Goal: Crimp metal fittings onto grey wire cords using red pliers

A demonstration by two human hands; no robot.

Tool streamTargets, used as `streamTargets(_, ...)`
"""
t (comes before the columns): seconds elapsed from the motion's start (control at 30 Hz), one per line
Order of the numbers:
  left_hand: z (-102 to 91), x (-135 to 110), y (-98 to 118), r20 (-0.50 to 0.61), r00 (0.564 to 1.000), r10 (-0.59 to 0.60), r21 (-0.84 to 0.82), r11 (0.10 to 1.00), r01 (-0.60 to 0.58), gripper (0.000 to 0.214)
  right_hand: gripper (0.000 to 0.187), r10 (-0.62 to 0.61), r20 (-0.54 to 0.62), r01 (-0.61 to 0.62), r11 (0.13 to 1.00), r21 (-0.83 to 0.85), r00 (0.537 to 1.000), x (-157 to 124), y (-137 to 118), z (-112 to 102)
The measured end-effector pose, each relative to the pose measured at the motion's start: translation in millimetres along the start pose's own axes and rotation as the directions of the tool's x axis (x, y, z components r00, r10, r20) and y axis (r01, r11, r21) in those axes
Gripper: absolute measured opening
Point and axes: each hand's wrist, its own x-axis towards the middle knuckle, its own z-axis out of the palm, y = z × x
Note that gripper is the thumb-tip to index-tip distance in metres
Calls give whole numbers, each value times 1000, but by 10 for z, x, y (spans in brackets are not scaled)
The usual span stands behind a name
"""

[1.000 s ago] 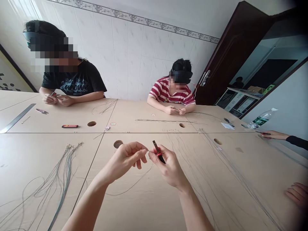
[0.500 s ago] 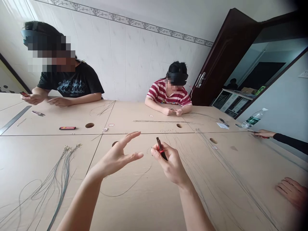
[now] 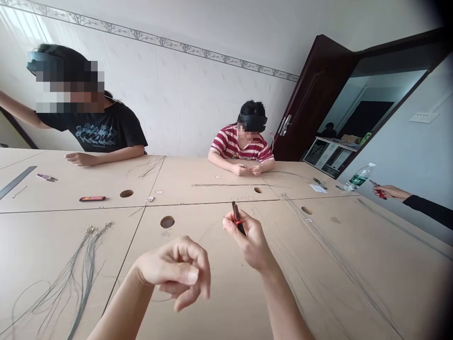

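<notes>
My right hand (image 3: 249, 238) is raised over the middle of the beige table (image 3: 219, 302) and is closed round small black pliers with red grips (image 3: 236, 218), jaws pointing up. My left hand (image 3: 175, 271) is nearer to me, lower left of the right hand, with its fingers curled and thumb pressed to a fingertip. What it pinches, if anything, is too thin to make out. A thin grey wire (image 3: 160, 299) lies on the table just under the left hand.
A bundle of grey wires (image 3: 79, 257) lies at the left, more wires (image 3: 339, 264) at the right. A round hole (image 3: 167, 221), a red-black tool (image 3: 92, 199), a metal ruler (image 3: 16, 180) and a water bottle (image 3: 359, 177) are on the table. Two people sit opposite; another person's hand (image 3: 387, 191) is at the right.
My left hand let go near the pliers, opened, then drew back toward me and curled shut. My right hand kept the pliers and hardly moved. The view tilted up.
</notes>
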Motion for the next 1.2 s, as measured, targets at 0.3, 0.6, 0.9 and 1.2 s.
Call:
streamTargets(0.3, -25, -281, 45, -197, 972, 127, -61, 988, -142, 66, 25, 14, 88, -10, 999, -45, 996, -37, -2, 118)
streamTargets(0.6, -17, -477, 393, -502, 859, 97, 511, 835, 204, 29, 21, -50, 41, 55, 989, -135, 998, -6, -30, 59)
streamTargets(0.9, -56, -244, 235, -814, 548, 195, 479, 759, 441, 59, 19, -71, 94, 86, 982, -170, 993, -7, -38, 81)
streamTargets(1.2, -187, 107, 51, -288, 955, -67, 266, 953, 147, 27, 18, -82, 51, 90, 981, -173, 995, 54, 15, 73)
